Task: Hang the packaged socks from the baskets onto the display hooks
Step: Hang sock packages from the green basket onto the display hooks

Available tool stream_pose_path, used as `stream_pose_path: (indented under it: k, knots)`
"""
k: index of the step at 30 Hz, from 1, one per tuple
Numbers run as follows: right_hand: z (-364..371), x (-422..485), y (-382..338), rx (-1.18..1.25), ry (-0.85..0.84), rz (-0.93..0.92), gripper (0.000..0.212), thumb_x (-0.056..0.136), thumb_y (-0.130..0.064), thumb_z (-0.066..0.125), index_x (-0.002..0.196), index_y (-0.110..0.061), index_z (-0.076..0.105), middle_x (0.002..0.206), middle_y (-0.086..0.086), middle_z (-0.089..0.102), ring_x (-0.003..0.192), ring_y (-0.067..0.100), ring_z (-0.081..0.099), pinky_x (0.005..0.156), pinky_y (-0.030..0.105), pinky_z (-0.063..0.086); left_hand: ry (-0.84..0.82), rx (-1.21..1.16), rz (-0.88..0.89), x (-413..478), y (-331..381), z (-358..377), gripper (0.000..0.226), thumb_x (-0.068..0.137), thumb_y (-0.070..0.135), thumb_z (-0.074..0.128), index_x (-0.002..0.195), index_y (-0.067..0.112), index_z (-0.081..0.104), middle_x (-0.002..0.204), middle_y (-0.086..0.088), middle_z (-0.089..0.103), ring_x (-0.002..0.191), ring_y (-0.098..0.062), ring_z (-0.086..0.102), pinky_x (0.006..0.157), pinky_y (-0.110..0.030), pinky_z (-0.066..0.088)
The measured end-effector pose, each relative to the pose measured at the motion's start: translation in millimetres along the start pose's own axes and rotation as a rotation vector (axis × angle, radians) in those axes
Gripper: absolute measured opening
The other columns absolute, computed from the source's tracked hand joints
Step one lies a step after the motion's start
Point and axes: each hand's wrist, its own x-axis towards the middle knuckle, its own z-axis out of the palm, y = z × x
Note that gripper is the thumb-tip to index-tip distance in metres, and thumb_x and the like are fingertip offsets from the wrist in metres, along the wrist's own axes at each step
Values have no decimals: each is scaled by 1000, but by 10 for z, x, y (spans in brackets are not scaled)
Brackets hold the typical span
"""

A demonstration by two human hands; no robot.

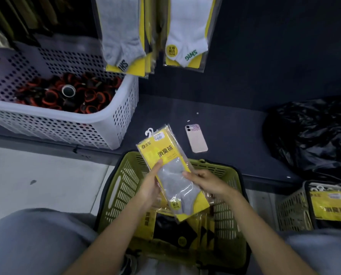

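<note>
I hold a small stack of yellow packs of grey socks point(168, 165) above the green basket point(124, 187), white hanger hooks pointing up and away. My left hand point(150, 187) grips the stack's left edge, thumb on the yellow card. My right hand point(203, 181) grips its right edge over the grey sock. More yellow and black sock packs point(171, 233) lie inside the green basket. Packs of grey socks point(122, 34) and white socks point(187, 30) hang at the top on the dark display wall; the hooks themselves are out of view.
A white perforated basket point(70, 124) with black-and-orange items stands at left on the dark ledge. A pink phone point(196, 138) lies on the ledge beside a black plastic bag point(312, 135). Another basket with yellow sock packs point(330, 207) sits at right.
</note>
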Motion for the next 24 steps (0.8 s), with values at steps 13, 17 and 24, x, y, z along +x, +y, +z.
stream_pose_path:
  k: [13, 17, 24]
  knots:
    - [-58, -424, -1375, 204, 609, -686, 22, 79, -22, 74, 99, -20, 65, 91, -6, 71, 85, 9, 66, 74, 20, 54, 4, 223, 576, -618, 1212, 557, 28, 79, 26, 72, 106, 23, 66, 94, 11, 74, 85, -4, 70, 63, -14, 53]
    - [-82, -519, -1797, 292, 601, -833, 13, 80, -14, 74, 91, -15, 66, 88, -6, 75, 83, 7, 70, 68, 17, 53, -49, 266, 655, -805, 1648, 706, 40, 63, 32, 80, 100, 25, 68, 90, 11, 75, 82, -6, 71, 59, -15, 53]
    - [-248, -543, -2287, 327, 539, -879, 16, 84, -25, 65, 99, -23, 67, 96, -8, 75, 90, 11, 71, 71, 21, 57, -144, 357, 815, -997, 2235, 668, 37, 86, 49, 50, 112, 29, 66, 111, 9, 71, 103, -5, 66, 77, -15, 52]
